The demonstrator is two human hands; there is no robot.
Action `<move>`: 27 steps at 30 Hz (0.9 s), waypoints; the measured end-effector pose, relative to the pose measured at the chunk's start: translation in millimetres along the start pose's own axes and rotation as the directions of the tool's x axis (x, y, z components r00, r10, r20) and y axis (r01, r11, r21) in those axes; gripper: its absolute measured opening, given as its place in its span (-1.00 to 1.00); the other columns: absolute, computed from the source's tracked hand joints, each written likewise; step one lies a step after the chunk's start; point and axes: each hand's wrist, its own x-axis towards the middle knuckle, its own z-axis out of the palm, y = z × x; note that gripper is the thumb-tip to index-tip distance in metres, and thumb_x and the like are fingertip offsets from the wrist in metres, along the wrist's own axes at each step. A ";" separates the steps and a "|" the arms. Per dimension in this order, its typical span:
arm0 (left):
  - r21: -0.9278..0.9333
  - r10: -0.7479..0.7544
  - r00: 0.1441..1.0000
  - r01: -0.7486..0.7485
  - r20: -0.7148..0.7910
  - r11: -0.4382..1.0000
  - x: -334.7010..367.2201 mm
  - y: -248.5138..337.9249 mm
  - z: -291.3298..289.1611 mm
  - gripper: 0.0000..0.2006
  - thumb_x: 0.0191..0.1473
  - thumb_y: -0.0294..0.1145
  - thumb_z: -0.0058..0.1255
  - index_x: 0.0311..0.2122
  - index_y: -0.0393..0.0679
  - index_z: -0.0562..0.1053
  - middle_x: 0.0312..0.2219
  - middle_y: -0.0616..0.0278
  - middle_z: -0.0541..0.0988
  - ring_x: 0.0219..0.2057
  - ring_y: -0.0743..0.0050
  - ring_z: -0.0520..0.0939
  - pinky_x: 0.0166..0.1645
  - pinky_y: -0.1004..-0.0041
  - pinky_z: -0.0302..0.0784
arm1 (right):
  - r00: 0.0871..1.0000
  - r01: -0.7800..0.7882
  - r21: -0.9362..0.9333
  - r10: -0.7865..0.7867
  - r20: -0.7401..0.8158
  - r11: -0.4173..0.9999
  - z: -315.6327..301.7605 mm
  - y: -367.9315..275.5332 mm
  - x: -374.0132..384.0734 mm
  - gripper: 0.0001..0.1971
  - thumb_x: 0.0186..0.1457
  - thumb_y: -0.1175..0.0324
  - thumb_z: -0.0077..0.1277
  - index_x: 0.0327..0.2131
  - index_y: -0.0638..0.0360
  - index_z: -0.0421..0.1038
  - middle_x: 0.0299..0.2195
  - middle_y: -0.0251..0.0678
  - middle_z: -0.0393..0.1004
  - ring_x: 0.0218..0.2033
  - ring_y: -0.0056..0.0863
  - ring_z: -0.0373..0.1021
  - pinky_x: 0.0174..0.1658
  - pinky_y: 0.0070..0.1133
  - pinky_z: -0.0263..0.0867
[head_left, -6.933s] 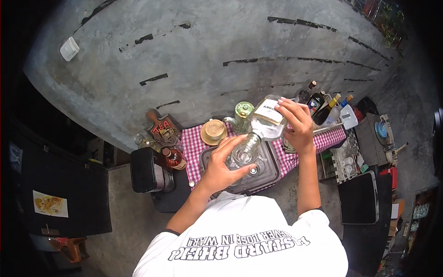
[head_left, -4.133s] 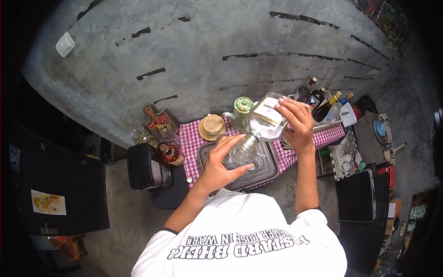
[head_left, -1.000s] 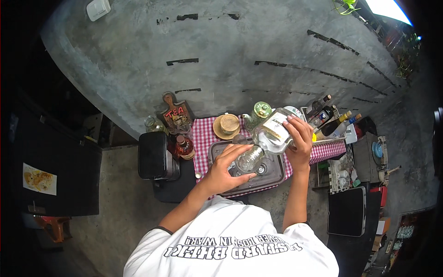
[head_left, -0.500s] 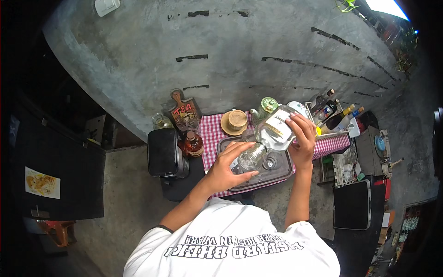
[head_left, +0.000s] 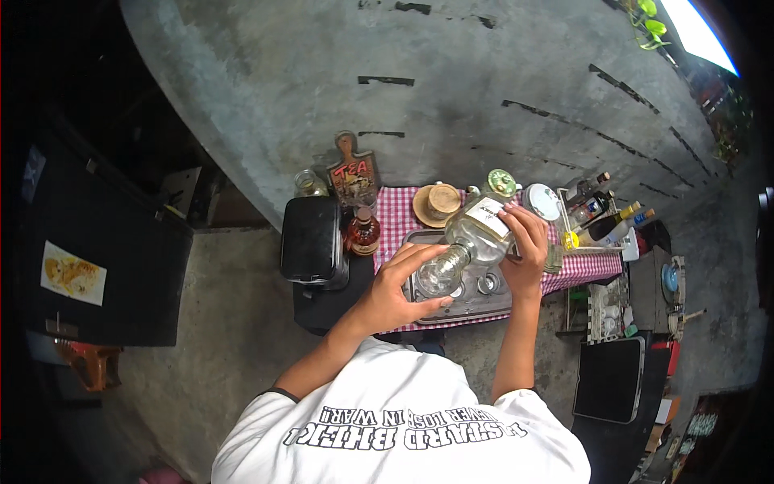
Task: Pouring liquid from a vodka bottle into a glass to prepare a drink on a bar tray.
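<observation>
My left hand [head_left: 393, 289] is closed around a clear glass [head_left: 439, 278], tilted over the dark tray [head_left: 468, 316]. My right hand [head_left: 528, 242] grips the body of a clear, broad glass bottle [head_left: 482, 244] with a white label. The bottle leans down to the left, its neck meeting the mouth of the glass. Whether liquid is flowing cannot be made out. Beneath the bottle, a small glass [head_left: 488, 282] stands on the tray.
A red-checked cloth [head_left: 397, 208] bears the tray, a wooden cup and saucer [head_left: 435, 205] and a green-lidded jar [head_left: 501, 183]. To the left are an amber bottle [head_left: 364, 231] and a black box [head_left: 311, 242]. A rack of several bottles [head_left: 601, 218] stands at right.
The head view has swung, so the surroundings sit further right and higher on the left side. Both hands keep their holds; the bottle and glass remain together with little visible movement.
</observation>
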 end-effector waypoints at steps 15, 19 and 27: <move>0.072 -0.101 0.969 0.120 -0.226 0.990 -64.8 2.1 -46.1 -0.35 -0.19 -0.45 0.35 0.10 -0.22 0.40 -0.02 0.09 0.52 0.05 0.18 0.49 0.16 0.29 0.36 | 0.959 -0.281 0.476 0.231 0.163 0.833 105.0 -43.6 -39.3 -0.46 -0.34 0.61 0.26 -0.12 0.25 0.51 -0.13 -0.20 0.54 -0.06 -0.29 0.47 0.04 -0.45 0.35; 0.086 -0.174 0.942 0.206 -0.286 0.975 -87.8 -4.8 -54.7 -0.31 -0.20 -0.60 0.33 0.13 -0.26 0.35 0.01 0.10 0.49 0.07 0.31 0.48 0.18 0.37 0.35 | 0.900 -0.436 0.600 0.339 0.275 0.670 130.6 -55.7 -62.8 -0.51 -0.26 0.56 0.32 -0.12 0.30 0.49 -0.14 -0.18 0.54 -0.08 -0.34 0.48 0.00 -0.50 0.36; -0.030 -0.336 0.841 0.358 -0.425 0.933 -122.5 -14.6 -57.4 -0.29 -0.17 -0.64 0.31 0.16 -0.24 0.30 0.06 0.08 0.44 0.11 0.35 0.46 0.21 0.39 0.32 | 0.761 -0.646 0.591 0.465 0.453 0.483 171.7 -69.5 -121.4 -0.68 -0.10 0.54 0.32 -0.21 0.27 0.49 -0.26 -0.34 0.56 -0.24 -0.61 0.44 -0.15 -0.62 0.34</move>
